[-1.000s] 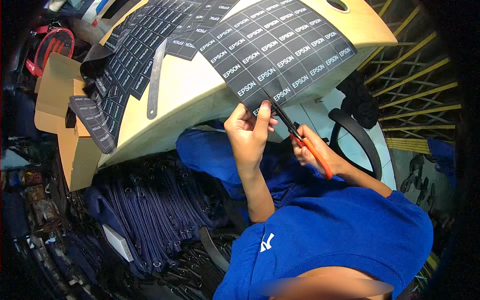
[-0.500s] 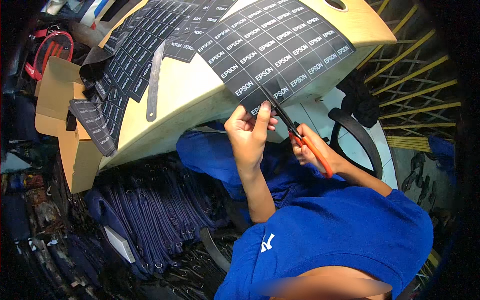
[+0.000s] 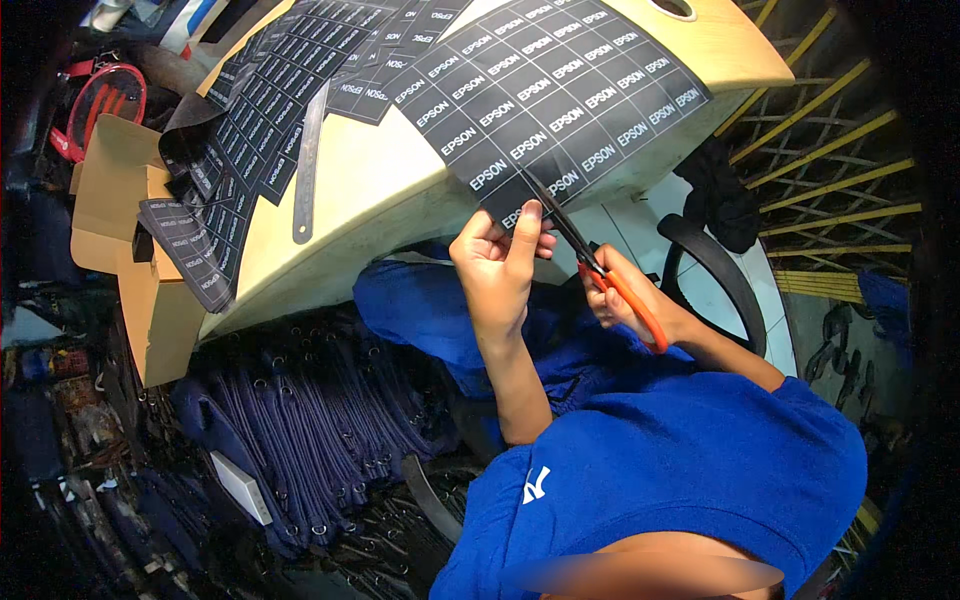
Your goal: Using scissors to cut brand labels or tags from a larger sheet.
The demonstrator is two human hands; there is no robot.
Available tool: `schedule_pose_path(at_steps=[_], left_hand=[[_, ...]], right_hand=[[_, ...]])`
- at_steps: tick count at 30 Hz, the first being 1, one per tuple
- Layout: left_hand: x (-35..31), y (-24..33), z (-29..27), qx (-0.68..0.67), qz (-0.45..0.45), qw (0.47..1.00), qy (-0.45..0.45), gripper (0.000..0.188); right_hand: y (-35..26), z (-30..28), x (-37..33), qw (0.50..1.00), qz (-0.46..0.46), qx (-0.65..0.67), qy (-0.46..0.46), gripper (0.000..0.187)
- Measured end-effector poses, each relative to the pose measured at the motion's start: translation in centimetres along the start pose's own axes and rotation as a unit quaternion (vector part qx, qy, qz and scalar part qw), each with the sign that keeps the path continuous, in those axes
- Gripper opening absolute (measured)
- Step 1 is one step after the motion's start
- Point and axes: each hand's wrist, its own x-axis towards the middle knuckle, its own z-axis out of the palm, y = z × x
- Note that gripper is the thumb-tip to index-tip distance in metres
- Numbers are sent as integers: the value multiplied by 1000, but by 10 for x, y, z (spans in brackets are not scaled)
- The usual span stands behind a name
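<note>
A black sheet (image 3: 560, 90) printed with a grid of white lettering lies over the table's near edge. My left hand (image 3: 500, 262) pinches its near corner between thumb and fingers. In my right hand (image 3: 632, 298) is a pair of scissors (image 3: 622, 300) with orange handles and dark blades. The blades reach up into the sheet along a grid line, just right of my left thumb. A strip at the near corner is partly parted from the rest there. My right fingers wrap round the handles.
On the yellowish table (image 3: 385, 165) lie more printed black sheets (image 3: 290, 85) and a metal ruler (image 3: 311, 170). An open cardboard box (image 3: 160, 300) stands at the left. Dark blue straps with metal rings (image 3: 310, 430) are heaped below. A yellow lattice gate (image 3: 830, 150) is at right.
Hardly anything differs. The scissors and my right hand have shifted very slightly, with the blades still in the sheet; my left hand keeps its pinch on the corner.
</note>
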Motion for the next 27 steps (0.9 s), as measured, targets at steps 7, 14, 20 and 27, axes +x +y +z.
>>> schedule_pose_path(at_steps=[7,14,20,27], left_hand=[[-1,0,2,-4,0,1000,4,11],[-1,0,2,0,7,1000,1,11],[0,0,2,1,13,1000,-4,11],[0,1,3,2,5,1000,5,13]], right_hand=[[2,-2,0,1000,-16,-15,-16,36],[1,0,1,1000,-4,-11,-10,37],[2,-1,1,1000,-10,-11,-10,38],[2,0,0,1000,0,5,-13,40]])
